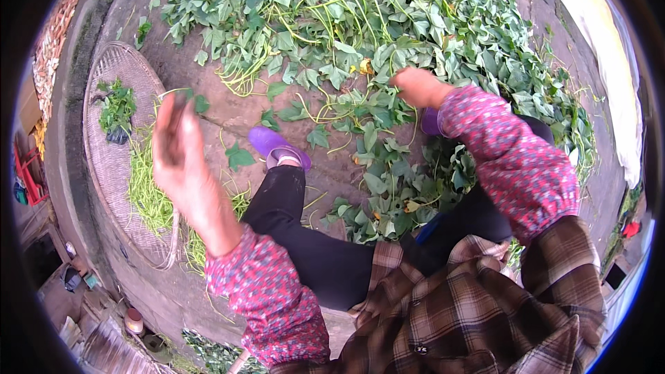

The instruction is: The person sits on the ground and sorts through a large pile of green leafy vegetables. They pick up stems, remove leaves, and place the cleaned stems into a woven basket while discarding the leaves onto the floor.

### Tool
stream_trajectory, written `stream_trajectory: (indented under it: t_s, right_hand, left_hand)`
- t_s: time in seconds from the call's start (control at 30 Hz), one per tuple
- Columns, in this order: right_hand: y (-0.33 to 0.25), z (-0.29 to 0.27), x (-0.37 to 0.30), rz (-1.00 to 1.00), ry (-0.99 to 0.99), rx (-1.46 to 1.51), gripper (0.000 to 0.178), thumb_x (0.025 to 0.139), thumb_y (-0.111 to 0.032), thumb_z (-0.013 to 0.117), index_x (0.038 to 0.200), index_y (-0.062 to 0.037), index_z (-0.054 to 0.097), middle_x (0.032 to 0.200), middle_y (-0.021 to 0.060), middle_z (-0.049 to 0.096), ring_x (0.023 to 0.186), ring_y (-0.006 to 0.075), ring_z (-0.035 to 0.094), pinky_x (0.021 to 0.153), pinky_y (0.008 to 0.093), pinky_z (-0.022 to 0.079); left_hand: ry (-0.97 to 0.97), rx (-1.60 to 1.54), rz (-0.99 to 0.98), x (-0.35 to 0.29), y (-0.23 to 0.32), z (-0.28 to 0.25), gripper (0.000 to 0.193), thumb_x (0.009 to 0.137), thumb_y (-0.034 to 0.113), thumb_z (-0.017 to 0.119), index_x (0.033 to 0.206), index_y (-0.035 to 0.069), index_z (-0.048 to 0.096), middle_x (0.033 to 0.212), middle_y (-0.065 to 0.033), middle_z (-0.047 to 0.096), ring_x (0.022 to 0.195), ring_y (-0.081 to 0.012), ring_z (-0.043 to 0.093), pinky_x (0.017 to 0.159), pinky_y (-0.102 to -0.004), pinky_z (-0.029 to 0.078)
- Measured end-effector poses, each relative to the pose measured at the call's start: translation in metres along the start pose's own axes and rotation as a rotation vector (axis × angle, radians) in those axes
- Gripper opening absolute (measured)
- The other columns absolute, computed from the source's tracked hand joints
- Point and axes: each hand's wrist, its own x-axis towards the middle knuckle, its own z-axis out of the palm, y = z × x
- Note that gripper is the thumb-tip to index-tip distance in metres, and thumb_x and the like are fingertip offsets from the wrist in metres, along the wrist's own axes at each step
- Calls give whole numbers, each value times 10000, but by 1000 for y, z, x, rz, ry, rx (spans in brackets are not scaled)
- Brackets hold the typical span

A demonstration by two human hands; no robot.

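My left hand (181, 156) is raised above the basket's right edge, its fingers curled together. At its fingertips shows a thin pale stem, with a green leaf (201, 103) beside it. My right hand (420, 87) is closed over the near side of the heap of leafy vines (332, 21), which look like sweet potato vines. Its fingertips point down and left, and what they grip is hidden. Under my left hand lies a pile of stripped green stems (147, 187), partly on the flat woven basket (104, 156) and partly beside it.
A dark-tied bunch of greens (118, 112) lies in the basket. More leafy vines (388, 190) spread between my feet, near a purple shoe (278, 147). White sheeting (596, 41) hangs at the far right. A concrete edge (73, 138) runs along the left, with a red crate (29, 173) beyond.
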Motion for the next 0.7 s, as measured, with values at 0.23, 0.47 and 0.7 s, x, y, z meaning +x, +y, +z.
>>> stream_trajectory:
  t_s: [0.23, 0.47, 0.7]
  right_hand:
    - [-51, 111, 77, -93, 184, 302, 59, 643, -66, 563, 691, -62, 598, 699, 148, 596, 680, 342, 598, 581, 410, 495]
    - [-64, 171, 95, 56, 171, -177, 130, 732, -129, 513, 796, -76, 613, 832, 60, 563, 914, 225, 497, 805, 430, 341]
    - [-48, 158, 70, -45, 127, -111, 99, 695, -122, 546, 763, -69, 594, 876, 88, 507, 909, 248, 491, 743, 405, 359]
  left_hand:
    - [-175, -246, -430, 19, -46, 51, 311, 855, 156, 553, 1106, -22, 506, 1041, -80, 547, 966, -191, 548, 827, -298, 418]
    - [-123, -203, -396, 31, -33, 57, 236, 859, 129, 541, 1029, -34, 534, 930, -117, 589, 849, -181, 580, 773, -299, 442]
    - [-178, -226, -426, 36, -27, 71, 224, 847, 113, 558, 1007, -44, 548, 920, -101, 593, 828, -162, 582, 760, -269, 446]
